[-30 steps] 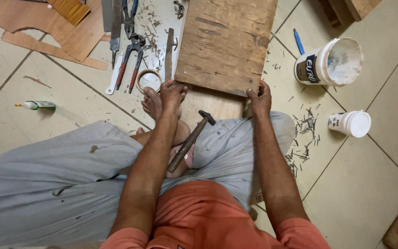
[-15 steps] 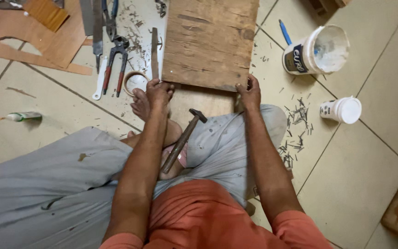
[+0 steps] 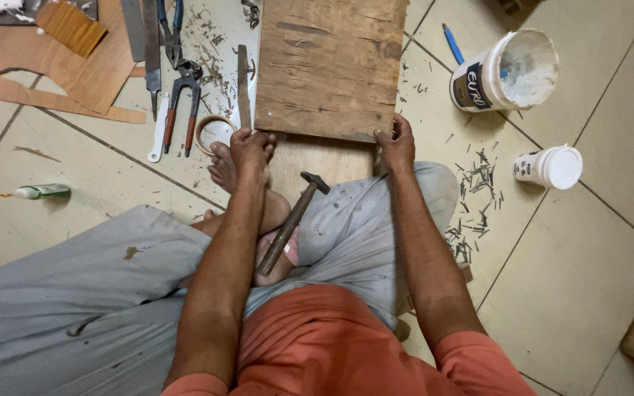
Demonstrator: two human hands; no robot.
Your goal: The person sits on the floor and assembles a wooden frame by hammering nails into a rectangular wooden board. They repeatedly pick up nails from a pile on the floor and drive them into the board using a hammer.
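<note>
At near edge of the wooden board (image 3: pixel 329 66), which lies flat on the tiled floor (image 3: pixel 588 242), both hands grip it: left hand (image 3: pixel 251 144) curled over near-left corner, right hand (image 3: pixel 396 143) curled over near-right corner, fingers bent on the wood. Hammer (image 3: pixel 291 222) lies loose just below board, across the person's lap, head toward board. Left of board: file (image 3: pixel 243 77) touching its side, pincers (image 3: pixel 180 106) & tape roll (image 3: pixel 210 132) near. Right of board: white paint tub (image 3: pixel 506 72), small white cup (image 3: pixel 549 167), nails (image 3: pixel 475 202) scattered. Far left of board: glue tube (image 3: pixel 38 192).
</note>
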